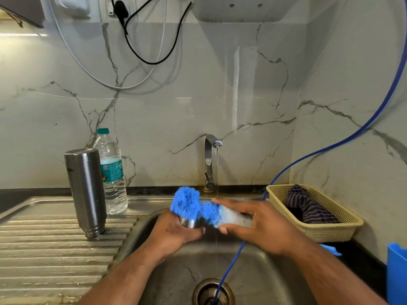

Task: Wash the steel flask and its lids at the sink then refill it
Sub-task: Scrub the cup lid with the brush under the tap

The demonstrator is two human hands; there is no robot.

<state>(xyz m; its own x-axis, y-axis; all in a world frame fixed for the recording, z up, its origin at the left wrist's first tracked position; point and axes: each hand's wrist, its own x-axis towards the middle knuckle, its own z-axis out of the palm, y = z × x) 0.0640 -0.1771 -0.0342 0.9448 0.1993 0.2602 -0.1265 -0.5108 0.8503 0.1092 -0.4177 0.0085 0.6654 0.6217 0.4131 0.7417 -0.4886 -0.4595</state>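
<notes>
Both hands work over the sink [253, 271]: the left hand [176, 232] grips a steel lid [190, 223] while the right hand [259, 223] clasps a blue-and-white brush [198, 208] against it, probably scrubbing beneath the tap's [210, 159] stream. Left of them, the steel flask [87, 190] stands inverted on the surface [44, 249], presumably draining.

Your steel flask [86, 192] stands inverted at frame left; a steel lid [189, 223] sits centre, under blue bristles.

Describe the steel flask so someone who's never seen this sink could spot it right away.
Start at the sink and look left to its ribbed draining board. The steel flask stands there upside down, mouth on the ribs. Unlike the clear plastic water bottle behind it, it is opaque brushed metal.
</notes>
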